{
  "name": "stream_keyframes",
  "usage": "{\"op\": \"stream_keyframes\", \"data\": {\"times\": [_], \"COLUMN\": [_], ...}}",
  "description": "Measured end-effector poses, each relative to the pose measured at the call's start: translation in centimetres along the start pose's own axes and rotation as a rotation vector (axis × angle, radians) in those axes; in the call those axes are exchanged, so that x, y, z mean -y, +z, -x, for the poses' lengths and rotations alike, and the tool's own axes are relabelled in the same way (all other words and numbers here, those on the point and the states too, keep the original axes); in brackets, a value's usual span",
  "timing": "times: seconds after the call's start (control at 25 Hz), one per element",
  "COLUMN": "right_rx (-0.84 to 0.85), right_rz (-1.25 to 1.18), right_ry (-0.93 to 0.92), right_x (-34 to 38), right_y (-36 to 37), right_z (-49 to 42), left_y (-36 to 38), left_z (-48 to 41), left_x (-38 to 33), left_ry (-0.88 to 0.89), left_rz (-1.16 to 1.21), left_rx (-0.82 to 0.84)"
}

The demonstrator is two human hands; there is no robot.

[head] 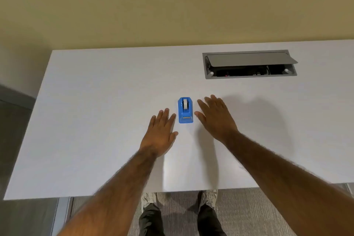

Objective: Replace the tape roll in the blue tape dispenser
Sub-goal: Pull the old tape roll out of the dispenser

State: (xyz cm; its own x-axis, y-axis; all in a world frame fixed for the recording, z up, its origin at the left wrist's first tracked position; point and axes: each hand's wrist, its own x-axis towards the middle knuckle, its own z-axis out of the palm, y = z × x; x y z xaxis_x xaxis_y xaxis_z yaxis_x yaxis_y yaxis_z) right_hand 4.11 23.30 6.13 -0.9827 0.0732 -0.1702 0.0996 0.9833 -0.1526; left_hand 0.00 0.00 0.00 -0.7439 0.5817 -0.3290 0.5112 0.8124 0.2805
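A small blue tape dispenser [185, 112] stands on the white table [95, 120], near its middle, with its cutter end toward me. A pale tape roll [185, 104] sits in its slot. My left hand [160, 134] lies flat, palm down, just left of the dispenser, fingers spread, not touching it. To the dispenser's right is my right hand [215, 117], also flat with spread fingers, and a narrow gap separates the two. Neither hand holds anything.
A grey cable box [249, 64] with its lid propped open is set into the table at the back right. A yellow wall runs behind the table. My legs and shoes show below the table's front edge, on grey carpet.
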Motion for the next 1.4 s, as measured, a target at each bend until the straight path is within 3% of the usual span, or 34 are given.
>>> {"op": "stream_keyframes", "data": {"times": [0.12, 0.36, 0.68, 1.4], "right_rx": [-0.052, -0.045, 0.042, 0.076], "right_rz": [-0.163, -0.345, -0.317, -0.295], "right_ry": [-0.122, -0.070, -0.096, -0.142], "right_x": [0.0, 1.1, 1.5, 1.7], "right_y": [0.5, 0.0, -0.5, -0.2], "right_z": [-1.1, -4.0, -5.8, -7.2], "left_y": [0.2, -0.5, -0.6, -0.9], "left_z": [-0.6, -2.3, -2.7, -3.3], "left_x": [-0.2, -0.8, -1.1, -0.7], "left_ry": [-0.015, 0.018, 0.020, 0.050], "left_rz": [0.078, 0.184, 0.278, 0.169], "left_rx": [-0.088, -0.209, -0.271, -0.266]}}
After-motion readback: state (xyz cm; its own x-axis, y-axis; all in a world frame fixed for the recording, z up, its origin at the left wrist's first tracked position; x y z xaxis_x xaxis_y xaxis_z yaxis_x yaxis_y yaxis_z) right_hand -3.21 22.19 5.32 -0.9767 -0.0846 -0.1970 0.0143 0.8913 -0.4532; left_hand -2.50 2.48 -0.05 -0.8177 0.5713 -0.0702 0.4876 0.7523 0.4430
